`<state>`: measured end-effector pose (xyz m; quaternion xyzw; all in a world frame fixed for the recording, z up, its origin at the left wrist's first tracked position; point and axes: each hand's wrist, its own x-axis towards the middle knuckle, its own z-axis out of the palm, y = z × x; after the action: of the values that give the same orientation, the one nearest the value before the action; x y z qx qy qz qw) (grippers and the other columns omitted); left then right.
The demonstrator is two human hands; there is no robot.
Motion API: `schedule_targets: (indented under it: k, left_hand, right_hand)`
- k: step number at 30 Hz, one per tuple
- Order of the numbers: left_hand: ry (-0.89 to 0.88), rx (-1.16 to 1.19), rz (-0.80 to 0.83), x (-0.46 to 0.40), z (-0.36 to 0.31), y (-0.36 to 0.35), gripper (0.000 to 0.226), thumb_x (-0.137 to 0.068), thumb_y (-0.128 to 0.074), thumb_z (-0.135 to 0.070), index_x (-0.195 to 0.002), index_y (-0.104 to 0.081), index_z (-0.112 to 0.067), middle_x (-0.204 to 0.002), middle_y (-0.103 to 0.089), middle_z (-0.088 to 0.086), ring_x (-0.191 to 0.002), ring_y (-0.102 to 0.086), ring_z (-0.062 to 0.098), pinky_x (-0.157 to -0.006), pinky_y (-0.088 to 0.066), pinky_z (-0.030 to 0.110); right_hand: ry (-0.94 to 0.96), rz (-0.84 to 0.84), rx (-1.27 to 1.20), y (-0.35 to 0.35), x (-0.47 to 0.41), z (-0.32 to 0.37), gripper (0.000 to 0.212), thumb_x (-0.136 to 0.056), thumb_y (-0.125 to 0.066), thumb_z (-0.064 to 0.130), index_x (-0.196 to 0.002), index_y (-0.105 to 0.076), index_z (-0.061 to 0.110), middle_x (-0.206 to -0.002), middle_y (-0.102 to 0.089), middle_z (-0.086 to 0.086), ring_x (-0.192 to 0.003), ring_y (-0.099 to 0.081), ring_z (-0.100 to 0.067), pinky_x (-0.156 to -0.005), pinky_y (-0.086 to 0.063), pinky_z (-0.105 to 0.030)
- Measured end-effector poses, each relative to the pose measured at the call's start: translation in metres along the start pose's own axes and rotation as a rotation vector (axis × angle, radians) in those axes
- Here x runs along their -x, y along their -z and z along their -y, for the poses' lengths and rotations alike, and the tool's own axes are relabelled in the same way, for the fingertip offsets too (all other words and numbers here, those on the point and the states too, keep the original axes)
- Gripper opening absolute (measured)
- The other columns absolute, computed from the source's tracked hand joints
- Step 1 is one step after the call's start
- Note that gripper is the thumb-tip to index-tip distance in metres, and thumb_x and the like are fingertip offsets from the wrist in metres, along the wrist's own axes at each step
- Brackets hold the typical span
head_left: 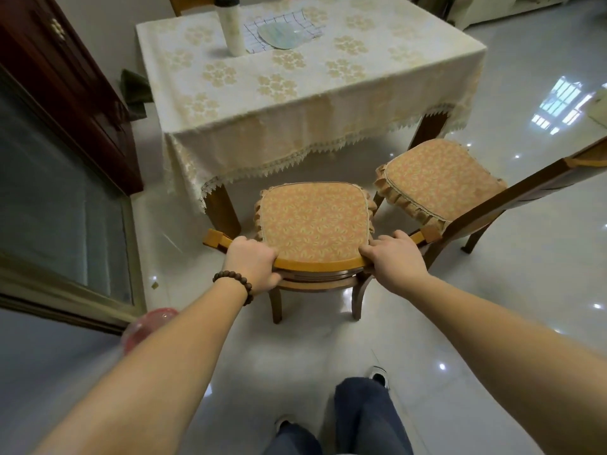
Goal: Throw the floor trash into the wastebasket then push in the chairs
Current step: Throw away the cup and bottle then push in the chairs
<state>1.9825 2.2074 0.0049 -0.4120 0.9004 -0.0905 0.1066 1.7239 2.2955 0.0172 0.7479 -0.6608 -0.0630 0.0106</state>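
A wooden chair [315, 221] with an orange patterned cushion stands just in front of the table [295, 93], its seat clear of the table's edge. My left hand [253, 264] grips the left part of its curved top rail. My right hand [392, 257] grips the right part of the same rail. A second chair [437, 178] with the same cushion stands to the right, angled and away from the table. A small brown scrap [154, 285] lies on the floor at the left. A pink round container [147, 326] shows behind my left forearm.
The table wears a cream floral cloth and carries a white bottle [231, 24] and a pale plate [282, 36]. A dark wooden cabinet [65, 93] and a glass panel stand at the left. The floor is glossy white tile. My legs are below.
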Motion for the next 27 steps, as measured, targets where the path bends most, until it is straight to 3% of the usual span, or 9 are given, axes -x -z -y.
schedule_targets:
  k: [6,14,22,27]
  left_hand:
    - [0.17,0.071,0.005,-0.017,-0.026,0.008,0.033,-0.08,-0.05,-0.055,-0.086,-0.063,-0.025,-0.084,-0.066,-0.004,-0.082,-0.062,0.021,-0.07,-0.038,0.031]
    - [0.371,0.137,-0.008,-0.049,-0.052,0.021,0.032,-0.078,-0.054,-0.054,-0.08,-0.063,-0.023,-0.084,-0.068,-0.002,-0.085,-0.063,0.023,-0.073,-0.039,0.031]
    - [0.399,0.092,0.048,-0.106,-0.041,0.023,0.034,-0.078,-0.048,-0.055,-0.085,-0.062,-0.026,-0.088,-0.066,-0.005,-0.089,-0.061,0.02,-0.076,-0.037,0.033]
    - [0.378,0.058,0.054,-0.142,-0.011,0.018,0.035,-0.079,-0.047,-0.058,-0.082,-0.061,-0.026,-0.085,-0.065,-0.006,-0.085,-0.06,0.018,-0.074,-0.037,0.033]
  right_hand:
    - [0.182,-0.024,0.043,0.009,-0.038,-0.051,0.009,-0.083,-0.059,0.022,-0.092,-0.06,0.025,-0.088,-0.067,0.005,-0.09,-0.058,-0.02,-0.073,-0.024,-0.031]
    - [0.36,-0.053,0.045,0.015,-0.089,-0.102,0.009,-0.08,-0.06,0.02,-0.088,-0.059,0.023,-0.085,-0.066,0.003,-0.089,-0.058,-0.021,-0.075,-0.023,-0.031]
    - [0.341,-0.056,0.031,-0.001,-0.141,-0.136,0.012,-0.072,-0.068,0.018,-0.073,-0.058,0.025,-0.068,-0.062,0.004,-0.074,-0.06,-0.022,-0.072,-0.033,-0.032]
    - [0.349,-0.088,0.031,-0.007,-0.184,-0.145,0.025,-0.06,-0.074,0.015,-0.062,-0.052,0.025,-0.057,-0.057,0.004,-0.061,-0.059,-0.022,-0.062,-0.026,-0.03]
